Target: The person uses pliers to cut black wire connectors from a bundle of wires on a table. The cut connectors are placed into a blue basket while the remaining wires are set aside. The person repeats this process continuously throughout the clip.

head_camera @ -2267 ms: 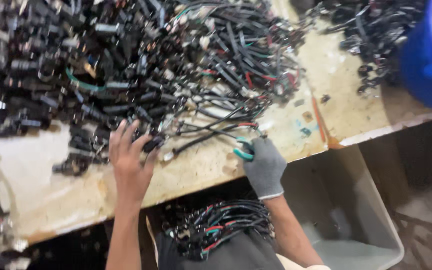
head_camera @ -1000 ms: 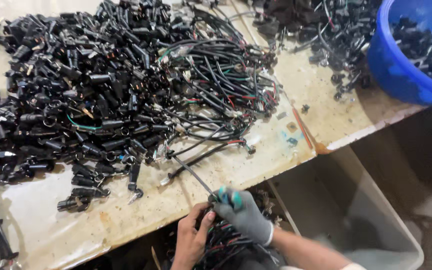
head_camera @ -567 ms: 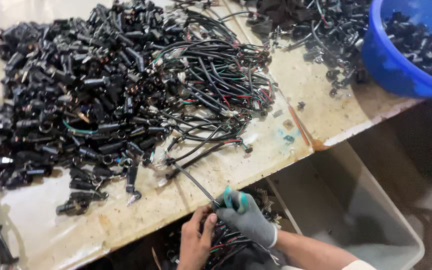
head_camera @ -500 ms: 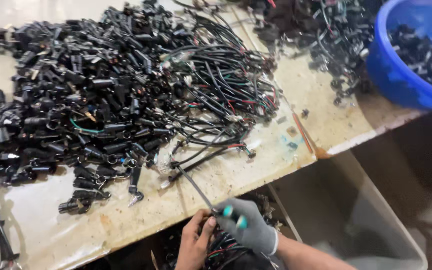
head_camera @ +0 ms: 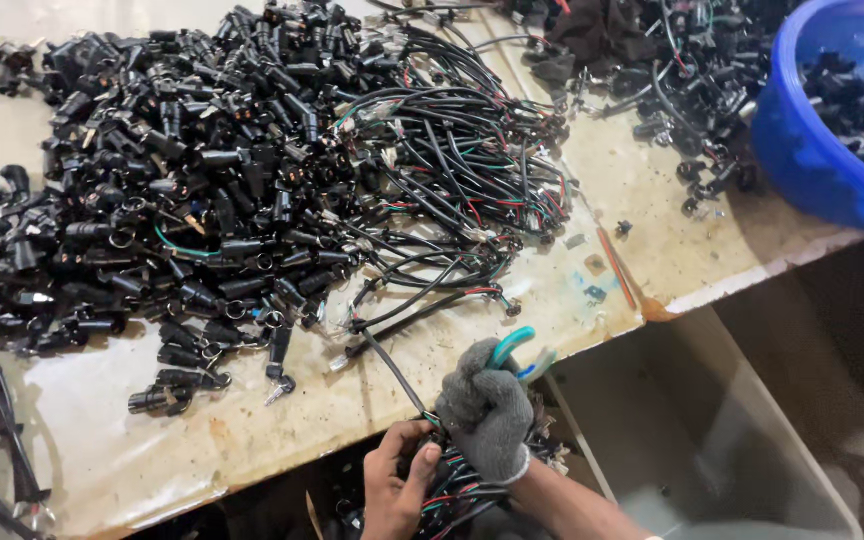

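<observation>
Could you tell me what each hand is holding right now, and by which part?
The gloved right hand grips teal-handled cutters by the handles; the bare left hand pinches a black cable at its near end.

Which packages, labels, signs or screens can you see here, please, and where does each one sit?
None can be made out: no package, label, sign or screen.
Containers only: a round blue plastic tub at the table's far right, holding black parts.
A pale grey rectangular bin below the table edge, right of the hands.
</observation>
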